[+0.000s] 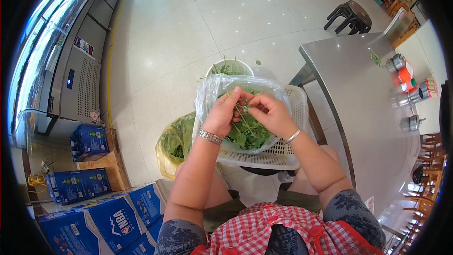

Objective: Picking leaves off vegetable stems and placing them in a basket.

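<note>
My left hand (228, 109), with a metal watch at its wrist, grips a thin green leafy stem (244, 117). My right hand (269, 113), wearing a silver bangle, pinches a leafy part of the greens between thumb and fingertips, close to the left fingers. Beneath both hands, leafy greens (249, 136) lie in a clear plastic bag (208, 94). That bag sits inside a white perforated plastic basket (297, 109) in front of me. Just beyond the basket stands a white bucket (247, 68) with stems poking above its rim.
Left of the basket is a yellow plastic bag (166, 141) of greens. A steel-topped table (350, 88) bearing condiment containers (405, 74) runs along the right. Blue cartons (116, 219) and a refrigerated display cabinet (83, 67) line the left. A dark stool (354, 14) stands farther off.
</note>
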`<state>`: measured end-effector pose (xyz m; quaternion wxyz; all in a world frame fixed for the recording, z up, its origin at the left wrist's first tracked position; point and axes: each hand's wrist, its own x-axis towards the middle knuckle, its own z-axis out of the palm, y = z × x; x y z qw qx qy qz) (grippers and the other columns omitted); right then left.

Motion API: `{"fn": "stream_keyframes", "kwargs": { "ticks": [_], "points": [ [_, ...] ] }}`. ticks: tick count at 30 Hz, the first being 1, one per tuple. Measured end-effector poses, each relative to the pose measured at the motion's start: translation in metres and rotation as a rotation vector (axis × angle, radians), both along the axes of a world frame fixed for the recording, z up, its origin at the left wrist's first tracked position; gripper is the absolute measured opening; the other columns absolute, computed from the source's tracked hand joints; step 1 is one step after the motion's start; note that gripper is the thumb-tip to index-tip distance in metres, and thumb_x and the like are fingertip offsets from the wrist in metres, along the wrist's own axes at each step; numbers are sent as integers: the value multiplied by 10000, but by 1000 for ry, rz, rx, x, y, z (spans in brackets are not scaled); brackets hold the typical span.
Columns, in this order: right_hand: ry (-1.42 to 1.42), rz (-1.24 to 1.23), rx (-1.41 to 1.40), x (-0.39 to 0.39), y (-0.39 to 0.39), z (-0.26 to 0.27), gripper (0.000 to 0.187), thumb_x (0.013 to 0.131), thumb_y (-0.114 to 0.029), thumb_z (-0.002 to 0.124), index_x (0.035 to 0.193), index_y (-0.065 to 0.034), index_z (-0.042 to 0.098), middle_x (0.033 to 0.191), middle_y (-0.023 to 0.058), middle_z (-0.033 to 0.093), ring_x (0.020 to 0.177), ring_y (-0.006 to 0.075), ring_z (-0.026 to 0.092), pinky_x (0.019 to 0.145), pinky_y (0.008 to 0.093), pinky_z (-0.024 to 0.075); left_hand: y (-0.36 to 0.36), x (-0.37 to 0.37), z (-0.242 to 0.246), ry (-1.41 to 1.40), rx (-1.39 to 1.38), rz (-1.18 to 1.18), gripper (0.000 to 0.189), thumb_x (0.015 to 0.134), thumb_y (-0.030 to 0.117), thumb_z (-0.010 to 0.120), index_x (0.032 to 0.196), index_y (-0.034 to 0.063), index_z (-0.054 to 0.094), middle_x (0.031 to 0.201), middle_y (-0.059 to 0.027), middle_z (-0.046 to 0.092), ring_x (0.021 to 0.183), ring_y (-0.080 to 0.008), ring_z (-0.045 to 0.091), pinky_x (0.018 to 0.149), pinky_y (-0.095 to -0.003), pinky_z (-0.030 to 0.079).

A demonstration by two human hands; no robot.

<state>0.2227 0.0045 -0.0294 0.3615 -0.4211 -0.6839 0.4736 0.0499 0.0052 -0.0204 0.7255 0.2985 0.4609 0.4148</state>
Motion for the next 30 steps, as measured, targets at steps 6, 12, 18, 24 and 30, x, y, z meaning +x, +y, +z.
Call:
{"fn": "stream_keyframes", "kwargs": {
  "ticks": [6, 12, 18, 24, 30],
  "points": [
    [300, -94, -245, 11, 8, -2, 142, 816, -126, 647, 878, -22, 572, 786, -3, 603, 648, 51, 561, 569, 206, 454, 0, -7, -4, 25, 155, -58, 116, 864, 197, 626, 885, 83, 618, 773, 28, 590, 598, -30, 450, 488, -188, 329],
    [223, -149, -249, 14, 12, 3, 111, 816, -102, 622, 879, -23, 575, 769, -5, 604, 636, 54, 548, 564, 195, 449, 1, -2, -5, 94, 198, 36, 63, 850, 139, 637, 851, 82, 610, 716, 29, 594, 563, -26, 434, 487, -185, 326],
    [249, -223, -266, 38, 27, 9, 143, 831, -129, 615, 930, -26, 603, 784, 6, 610, 653, 65, 538, 616, 204, 453, 6, -26, 0, -60, 182, 163, 88, 861, 159, 620, 866, 73, 607, 716, 28, 577, 528, -29, 391, 481, -188, 317],
    [-210, 24, 106, 24, 17, 9, 203, 805, -159, 647, 979, -54, 640, 873, 38, 597, 707, 124, 546, 653, 245, 457, 5, -30, 6, -48, 151, 96, 134, 884, 204, 588, 893, 71, 593, 732, 32, 562, 523, -32, 368, 475, -187, 309],
    [-160, 332, 16, 7, 4, 11, 190, 808, -199, 651, 921, -47, 640, 855, 38, 599, 730, 130, 560, 645, 253, 451, 7, -24, 6, -85, 111, 111, 160, 890, 210, 579, 939, 57, 581, 748, 25, 549, 527, -24, 362, 468, -175, 303]
  ]
}}
